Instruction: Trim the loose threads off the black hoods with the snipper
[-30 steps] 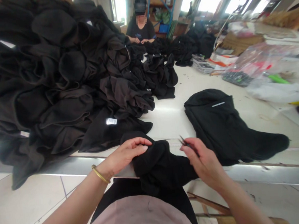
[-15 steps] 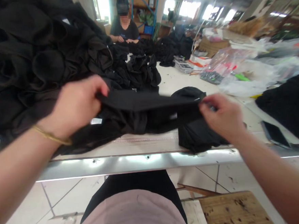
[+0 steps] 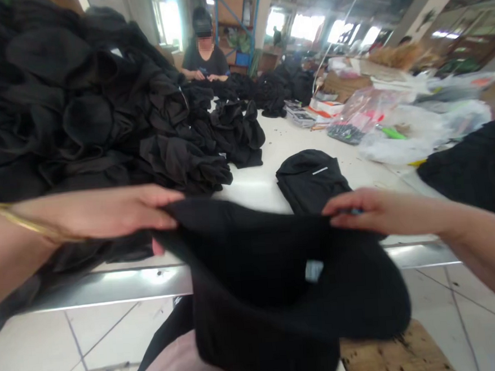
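The black garment [image 3: 279, 279] is held up in the lower middle of the frame, in front of the table's [image 3: 264, 187] near edge and above the person's lap; its top edge is stretched taut, so the long axis runs left to right across the frame, from one hand to the other; the rest hangs downward in a broad, rounded sag, and the bottom reaches the lower edge of the frame. A small pale label [image 3: 313, 270] shows on the side facing the camera, a little right of centre.

The left hand [image 3: 105, 211] grips the left end of that edge; the fingers lie flat on top and the thumb is pressed up from beneath, pinching the cloth between them; a gold bangle [image 3: 25, 223] sits on the wrist. The right hand [image 3: 363, 211] pinches the right end, fingers pressed together over the edge; something small and bluish shows at the fingertips, too blurred to tell what.

Just behind the stretched edge, a folded garment [image 3: 310, 178] lies on the white table, right of centre; a large pile of dark clothes [image 3: 76, 107] fills the upper left and trails toward the far end, where another person [image 3: 204, 55] sits at work. Plastic bags [image 3: 417, 128] crowd the upper right, with a dark cloth [image 3: 475, 164] at the right edge; a wooden board [image 3: 395, 356] and tiled floor [image 3: 51, 357] lie below.
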Tool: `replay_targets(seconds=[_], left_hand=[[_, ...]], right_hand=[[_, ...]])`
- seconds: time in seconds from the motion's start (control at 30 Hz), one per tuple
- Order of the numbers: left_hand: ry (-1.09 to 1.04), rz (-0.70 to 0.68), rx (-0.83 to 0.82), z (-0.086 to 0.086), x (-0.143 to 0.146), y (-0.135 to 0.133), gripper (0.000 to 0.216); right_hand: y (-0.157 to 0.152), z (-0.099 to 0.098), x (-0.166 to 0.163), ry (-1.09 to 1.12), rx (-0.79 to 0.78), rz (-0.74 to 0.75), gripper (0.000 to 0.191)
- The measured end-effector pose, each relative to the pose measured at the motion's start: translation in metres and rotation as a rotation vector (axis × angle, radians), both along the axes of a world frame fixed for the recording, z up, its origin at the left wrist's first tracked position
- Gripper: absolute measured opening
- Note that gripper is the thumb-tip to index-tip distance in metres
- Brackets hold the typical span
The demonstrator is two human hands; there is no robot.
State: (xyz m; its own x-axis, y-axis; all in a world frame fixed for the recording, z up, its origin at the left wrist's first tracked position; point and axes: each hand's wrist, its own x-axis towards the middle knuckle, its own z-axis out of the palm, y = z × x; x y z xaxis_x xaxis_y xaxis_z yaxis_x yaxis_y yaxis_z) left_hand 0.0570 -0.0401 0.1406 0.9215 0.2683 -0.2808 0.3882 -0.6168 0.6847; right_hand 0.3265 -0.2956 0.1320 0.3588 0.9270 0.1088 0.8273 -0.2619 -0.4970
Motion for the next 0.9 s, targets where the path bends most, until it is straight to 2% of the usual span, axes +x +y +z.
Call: replay_targets(seconds=[0.03, 0.1, 0.17, 0.23, 0.3, 0.33, 0.4, 0.47, 0.53, 0.57, 0.63, 0.73, 0.83, 0.9], left_hand=[[-0.138, 0.095, -0.023, 0.01, 0.0, 0.007, 0.024], [-0.397, 0.248, -0.008, 0.027, 0.002, 0.014, 0.028], [-0.586, 0.336, 0.174, 0.031, 0.001, 0.011, 0.026], [-0.637, 0.295, 0.366, 0.022, -0.002, 0.001, 0.023], [-0.556, 0.175, 0.441, 0.001, -0.011, -0.008, 0.025], [-0.457, 0.101, 0.405, -0.011, -0.017, -0.012, 0.028], [-0.163, -0.038, 0.237, -0.035, -0.034, -0.018, 0.033], [0.186, -0.154, 0.024, -0.054, -0.05, -0.024, 0.033], [0.427, -0.208, -0.131, -0.067, -0.061, -0.027, 0.033], [0.462, -0.195, -0.17, -0.073, -0.062, -0.028, 0.033], [0.37, -0.117, -0.18, -0.087, -0.054, -0.028, 0.031], [0.102, 0.066, -0.025, -0.117, -0.022, -0.027, 0.041], [-0.011, 0.182, 0.18, -0.148, 0.018, -0.03, 0.053], [-0.055, 0.212, 0.258, -0.165, 0.037, -0.031, 0.044]], right_hand=[[0.0, 0.014, 0.002, -0.014, 0.016, -0.016, 0.026], [-0.002, 0.039, 0.001, -0.122, 0.311, -0.251, 0.022], [-0.005, 0.051, -0.006, -0.25, 0.515, -0.431, 0.023], [-0.01, 0.044, -0.012, -0.36, 0.469, -0.407, 0.024], [-0.016, 0.022, -0.017, -0.36, 0.293, -0.259, 0.024], [-0.02, 0.008, -0.019, -0.296, 0.179, -0.162, 0.023], [-0.03, -0.024, -0.026, -0.059, -0.098, 0.037, 0.02], [-0.039, -0.056, -0.038, 0.204, -0.367, 0.172, 0.017], [-0.045, -0.088, -0.05, 0.414, -0.465, 0.153, 0.017], [-0.045, -0.104, -0.055, 0.487, -0.436, 0.072, 0.018], [-0.04, -0.134, -0.059, 0.545, -0.266, -0.188, 0.021], [-0.021, -0.17, -0.058, 0.511, 0.071, -0.542, 0.02], [-0.003, -0.188, -0.055, 0.529, 0.234, -0.674, 0.026], [0.003, -0.191, -0.055, 0.577, 0.262, -0.692, 0.028]])
